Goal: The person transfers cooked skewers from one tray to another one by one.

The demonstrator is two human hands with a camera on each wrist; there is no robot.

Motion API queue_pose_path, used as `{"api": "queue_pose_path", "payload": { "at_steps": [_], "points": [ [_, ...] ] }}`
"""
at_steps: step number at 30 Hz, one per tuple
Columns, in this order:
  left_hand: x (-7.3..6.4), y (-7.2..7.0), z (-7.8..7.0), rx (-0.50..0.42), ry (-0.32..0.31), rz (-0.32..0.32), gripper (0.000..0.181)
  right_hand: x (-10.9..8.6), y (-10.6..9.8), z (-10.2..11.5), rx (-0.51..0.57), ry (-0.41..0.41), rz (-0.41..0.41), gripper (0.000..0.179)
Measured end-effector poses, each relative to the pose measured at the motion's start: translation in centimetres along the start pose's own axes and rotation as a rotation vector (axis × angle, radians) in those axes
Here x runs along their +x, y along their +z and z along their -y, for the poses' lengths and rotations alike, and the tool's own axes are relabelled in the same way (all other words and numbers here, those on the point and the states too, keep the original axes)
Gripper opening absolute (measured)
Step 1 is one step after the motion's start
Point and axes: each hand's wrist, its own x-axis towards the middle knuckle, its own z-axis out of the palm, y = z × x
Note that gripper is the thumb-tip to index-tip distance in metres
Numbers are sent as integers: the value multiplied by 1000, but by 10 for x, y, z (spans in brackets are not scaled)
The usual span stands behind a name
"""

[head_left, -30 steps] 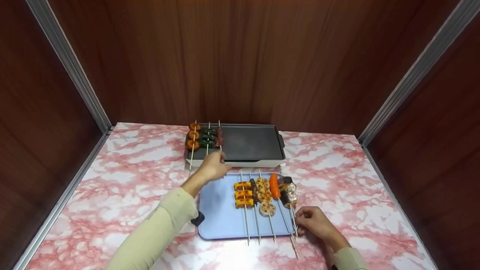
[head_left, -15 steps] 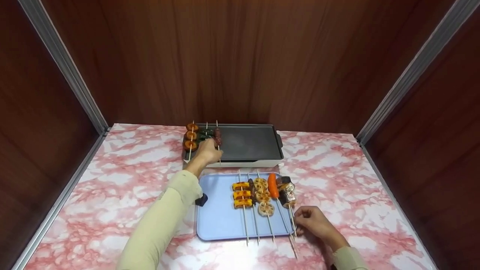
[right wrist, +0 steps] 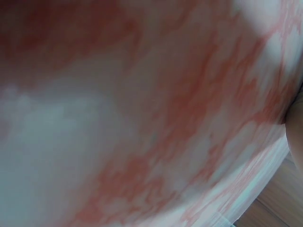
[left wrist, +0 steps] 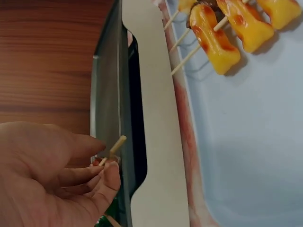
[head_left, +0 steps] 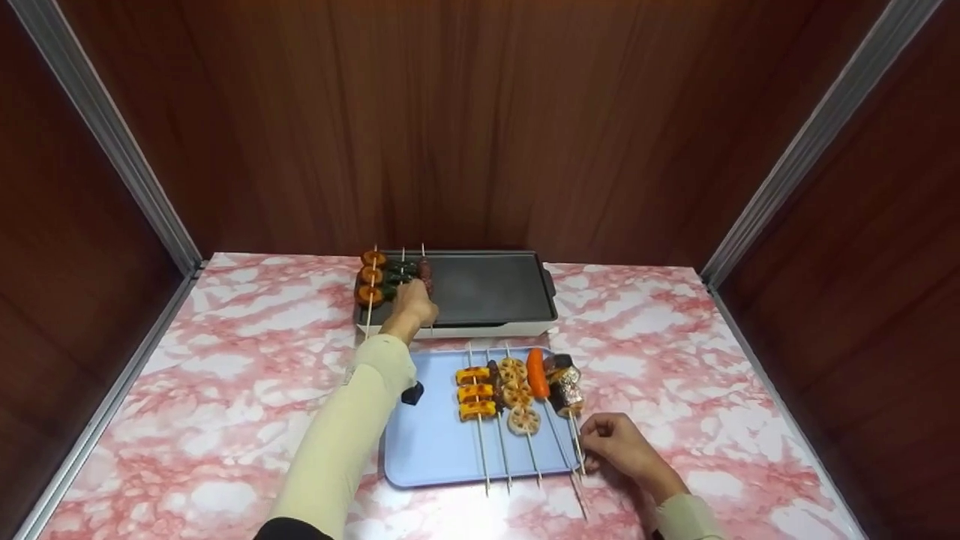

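My left hand [head_left: 414, 304] is over the front left of the griddle [head_left: 487, 289] and pinches the stick [left wrist: 118, 145] of a dark red meat skewer [head_left: 425, 270]. Part of that skewer is hidden by the hand. To its left lie a dark green pepper skewer [head_left: 403, 268] and a skewer of round orange slices [head_left: 371, 276]. At the right edge of the blue tray [head_left: 431, 450], my right hand [head_left: 622, 448] rests on the table, fingers loosely curled, beside the stick of a dark skewer [head_left: 565, 397] with silvery pieces. The right wrist view shows mostly blurred table.
On the tray's right half lie a yellow-piece skewer [head_left: 475, 394], a thin dark skewer [head_left: 495, 382], a lotus root skewer [head_left: 517, 394] and an orange sausage [head_left: 537, 375]. Their sticks overhang the front rim. A brown wooden panel [head_left: 450, 150] stands behind the griddle.
My left hand has moved forward from the griddle's front edge to over the griddle, onto the meat skewer's stick. My right hand has stayed beside the tray. The head view has shifted slightly.
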Motion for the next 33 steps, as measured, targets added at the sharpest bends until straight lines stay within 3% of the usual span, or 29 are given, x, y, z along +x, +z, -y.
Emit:
{"api": "queue_pose_path", "payload": {
  "at_steps": [7, 11, 15, 18, 26, 33],
  "points": [
    [2, -1, 4, -26, -26, -4, 19, 0, 2, -1, -21, -17, -2, 5],
    [3, -2, 7, -43, -28, 26, 4, 1, 2, -2, -14, -9, -2, 11],
    [4, -3, 10, -75, -13, 53, 29, 1, 2, -3, -3, -3, -3, 9],
    [1, -4, 11, -120, 2, 56, 34, 1, 1, -3, 5, -5, -5, 5],
    [-21, -13, 11, -266, 63, 34, 9, 0, 0, 1, -8, -8, -10, 15],
    [-43, -15, 13, -304, 133, 12, 6, 1, 2, 0, -9, -22, -4, 17]
  ]
}}
